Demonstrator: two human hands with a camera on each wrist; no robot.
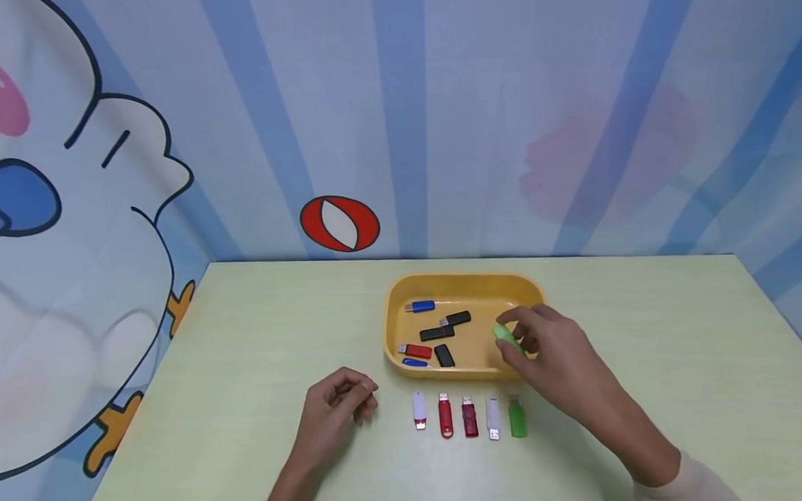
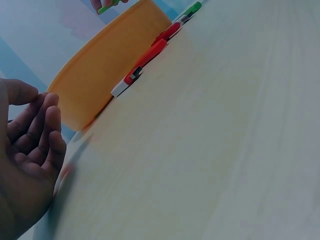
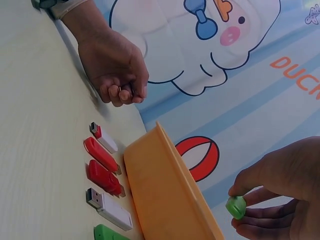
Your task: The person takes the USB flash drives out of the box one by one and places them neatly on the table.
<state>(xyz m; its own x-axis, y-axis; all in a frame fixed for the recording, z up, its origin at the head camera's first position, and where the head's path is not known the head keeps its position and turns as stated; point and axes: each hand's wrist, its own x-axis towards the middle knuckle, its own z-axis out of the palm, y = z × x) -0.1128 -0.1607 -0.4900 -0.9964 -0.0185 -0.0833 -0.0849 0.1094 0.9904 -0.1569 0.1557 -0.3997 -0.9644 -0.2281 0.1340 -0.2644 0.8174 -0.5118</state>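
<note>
- Twelve USB sticks show in all: six in the tray, five on the table, one in the hand.
- The one yellow tray (image 1: pixel 468 373) bears two blue sticks (image 1: pixel 423 306), three black sticks (image 1: pixel 444 356) and one red stick (image 1: pixel 418 351), mostly toward its left half.
- Five sticks stand in a row on the table (image 1: pixel 246 359), just before the tray — from left, one white-and-red stick (image 1: pixel 418 407), one bright red stick (image 1: pixel 445 418), one dark red stick (image 1: pixel 469 419), one white stick (image 1: pixel 492 415) and one green stick (image 1: pixel 517 421).
- The twelfth, a light green stick (image 1: pixel 505 334), is above the right end of the tray, in the right hand (image 1: pixel 552 348).
- The right hand reaches in from the right, back of the hand upward, thumb and fingers pinching that light green stick; a pale sleeve (image 1: pixel 684 480) ends near the wrist.
- The left hand (image 1: pixel 333 408) lies low by the table, left of the row and apart from it — fingers loosely curled, thumb near the index finger, the palm holding nothing in the left wrist view.
- One red-and-white ball (image 1: pixel 340 223) is pictured on the wall (image 1: pixel 470 130) behind.
</note>
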